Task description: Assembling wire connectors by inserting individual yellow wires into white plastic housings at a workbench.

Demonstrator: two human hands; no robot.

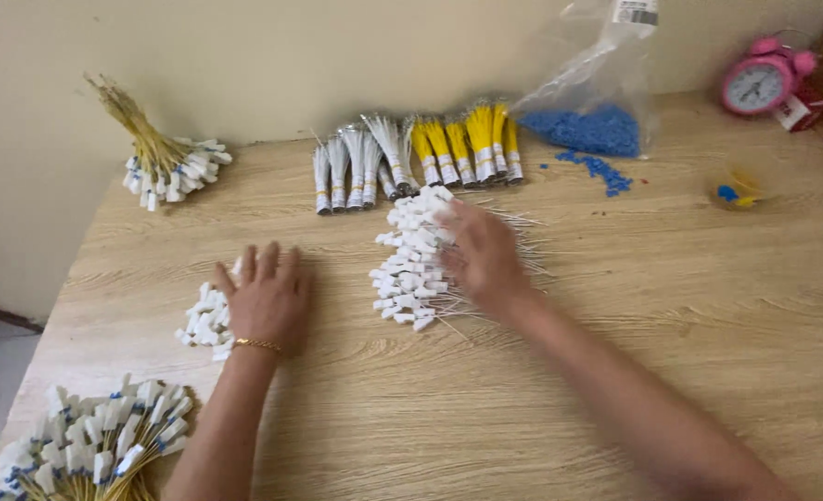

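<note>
Centre frame: pile of white-tagged wire seals (pixel 413 255), light, stiff-wired, tangle-prone; best taken by the plastic tags. Right hand (pixel 482 255) rests on it, fingers spread, gripping nothing. Left hand (pixel 265 295) flat, open, beside smaller white tag heap (pixel 204 320).

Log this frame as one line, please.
left hand flat on small white connector pile | right hand on large white connector pile | wooden table

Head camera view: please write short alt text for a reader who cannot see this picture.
Seen from above, a person's right hand lies on a pile of white connectors with thin wires, while the left hand rests flat beside a smaller white pile on a wooden table. Taped wire bundles, a bag of blue pieces and a pink clock line the far edge.
</note>
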